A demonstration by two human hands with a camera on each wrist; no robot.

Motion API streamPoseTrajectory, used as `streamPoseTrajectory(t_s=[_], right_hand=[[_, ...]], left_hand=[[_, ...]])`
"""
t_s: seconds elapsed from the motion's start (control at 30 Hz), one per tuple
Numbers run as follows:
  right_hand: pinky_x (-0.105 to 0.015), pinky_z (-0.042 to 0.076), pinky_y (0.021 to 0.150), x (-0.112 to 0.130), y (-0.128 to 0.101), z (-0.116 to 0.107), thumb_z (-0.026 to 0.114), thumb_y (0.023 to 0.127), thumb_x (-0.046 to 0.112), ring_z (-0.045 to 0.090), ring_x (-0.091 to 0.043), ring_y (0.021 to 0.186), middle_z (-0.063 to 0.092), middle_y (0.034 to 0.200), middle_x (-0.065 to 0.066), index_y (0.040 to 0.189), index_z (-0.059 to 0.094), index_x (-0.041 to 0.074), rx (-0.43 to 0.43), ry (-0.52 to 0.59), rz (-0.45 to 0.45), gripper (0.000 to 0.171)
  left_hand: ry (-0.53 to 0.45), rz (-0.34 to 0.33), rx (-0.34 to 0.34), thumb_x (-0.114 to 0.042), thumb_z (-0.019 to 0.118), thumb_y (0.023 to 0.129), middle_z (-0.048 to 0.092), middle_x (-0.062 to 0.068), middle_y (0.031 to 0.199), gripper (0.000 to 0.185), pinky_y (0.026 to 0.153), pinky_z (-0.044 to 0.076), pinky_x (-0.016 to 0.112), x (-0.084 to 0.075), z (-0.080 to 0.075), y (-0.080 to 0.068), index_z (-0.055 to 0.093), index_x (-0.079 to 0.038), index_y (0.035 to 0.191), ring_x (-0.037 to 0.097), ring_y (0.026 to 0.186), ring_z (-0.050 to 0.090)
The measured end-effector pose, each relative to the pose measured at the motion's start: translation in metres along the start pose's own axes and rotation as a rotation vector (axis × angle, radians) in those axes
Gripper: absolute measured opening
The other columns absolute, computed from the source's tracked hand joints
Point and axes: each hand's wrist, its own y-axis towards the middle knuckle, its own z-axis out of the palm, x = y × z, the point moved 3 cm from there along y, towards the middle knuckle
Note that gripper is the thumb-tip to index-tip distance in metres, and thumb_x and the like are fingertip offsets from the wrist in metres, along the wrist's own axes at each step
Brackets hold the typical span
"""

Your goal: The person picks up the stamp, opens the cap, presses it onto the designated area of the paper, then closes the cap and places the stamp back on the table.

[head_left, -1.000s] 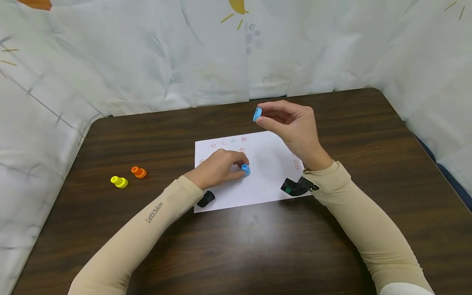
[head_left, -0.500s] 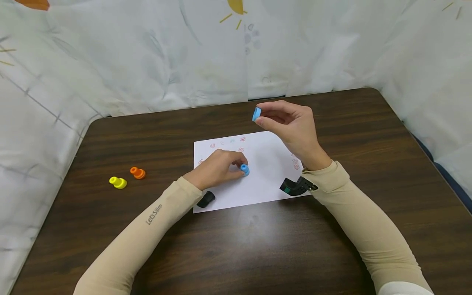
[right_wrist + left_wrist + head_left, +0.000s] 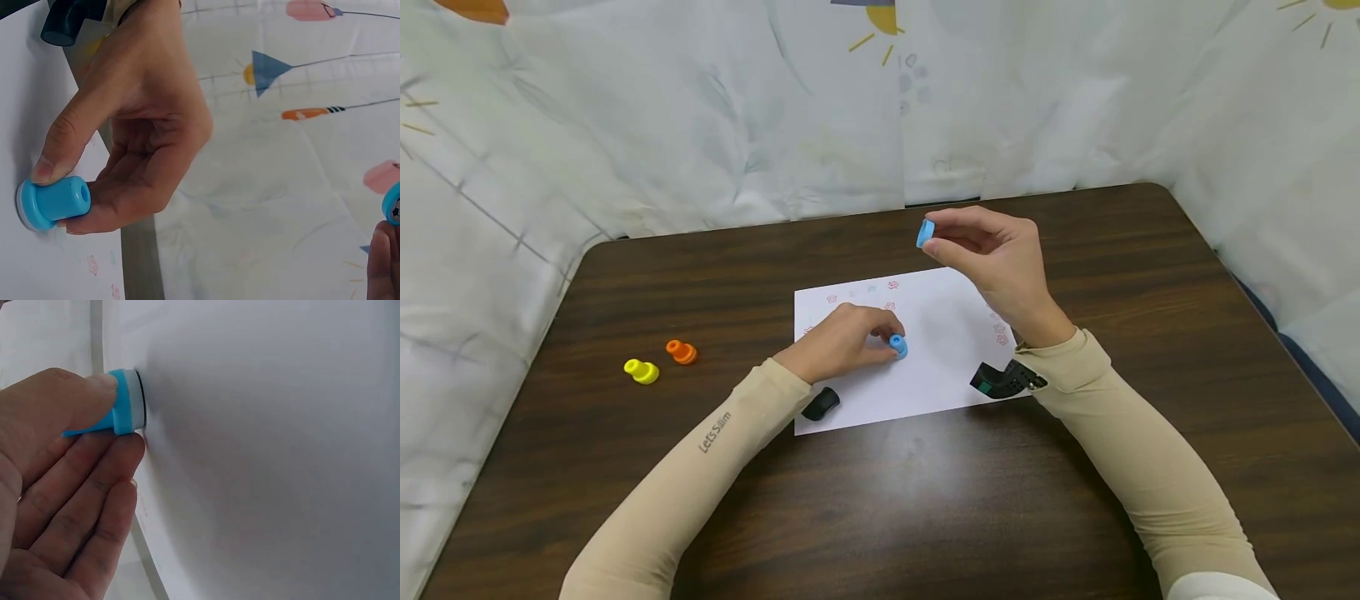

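Note:
My left hand (image 3: 850, 340) pinches a small blue stamp (image 3: 898, 345) and presses its base on the white paper (image 3: 947, 350). In the left wrist view the blue stamp (image 3: 123, 412) sits between thumb and fingers, its face flat against the paper (image 3: 269, 450). The right wrist view shows the same blue stamp (image 3: 53, 203) held in the left hand (image 3: 134, 119). Above the paper's far edge my right hand (image 3: 985, 246) holds a blue cap (image 3: 925, 232) between thumb and fingertips; the cap (image 3: 392, 204) shows at the right edge of the right wrist view.
A yellow stamp (image 3: 642, 371) and an orange stamp (image 3: 682, 352) lie on the dark wooden table (image 3: 880, 500) to the left. Small red stamped marks dot the paper's far and right edges. Patterned white cloth (image 3: 700, 108) walls in the table.

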Motion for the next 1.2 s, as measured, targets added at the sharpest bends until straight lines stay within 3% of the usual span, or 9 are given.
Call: streamPoseTrajectory(t_s=[0.23,0.7,1.0,1.2], right_hand=[[-0.026,0.065,0.082,-0.002,0.000,-0.003,0.078,0.087,-0.004,0.076,-0.010,0.085,0.079,0.097,0.002,0.112,0.078,0.002,0.009,0.011,-0.011,0.026],[-0.025,0.064,0.082,-0.005,0.003,-0.002,0.078,0.087,-0.004,0.076,-0.010,0.085,0.079,0.098,0.002,0.112,0.078,0.003,0.017,0.008,-0.006,0.026],[-0.025,0.064,0.083,-0.007,0.004,-0.002,0.079,0.087,-0.003,0.076,-0.010,0.086,0.079,0.098,0.003,0.111,0.078,0.002,0.017,0.004,-0.008,0.025],[-0.026,0.064,0.085,-0.007,0.004,-0.004,0.079,0.087,-0.003,0.076,-0.011,0.087,0.079,0.098,0.002,0.113,0.078,0.001,0.020,0.005,-0.009,0.026]], left_hand=[[0.000,0.021,-0.002,-0.018,0.077,0.093,0.079,-0.002,0.103,0.018,0.095,0.060,0.034,0.000,0.002,0.002,0.076,-0.012,0.110,0.014,0.098,0.075],[-0.011,-0.012,0.000,-0.019,0.078,0.093,0.079,-0.001,0.105,0.020,0.096,0.060,0.035,-0.001,-0.001,0.004,0.076,-0.011,0.111,0.015,0.099,0.074],[-0.081,-0.026,-0.091,-0.022,0.077,0.093,0.079,-0.002,0.108,0.020,0.094,0.060,0.036,0.004,-0.013,0.002,0.077,-0.014,0.111,0.016,0.101,0.073],[-0.138,0.004,-0.197,-0.021,0.080,0.091,0.079,-0.003,0.103,0.022,0.093,0.061,0.038,0.002,-0.023,-0.002,0.076,-0.014,0.112,0.019,0.099,0.073]])
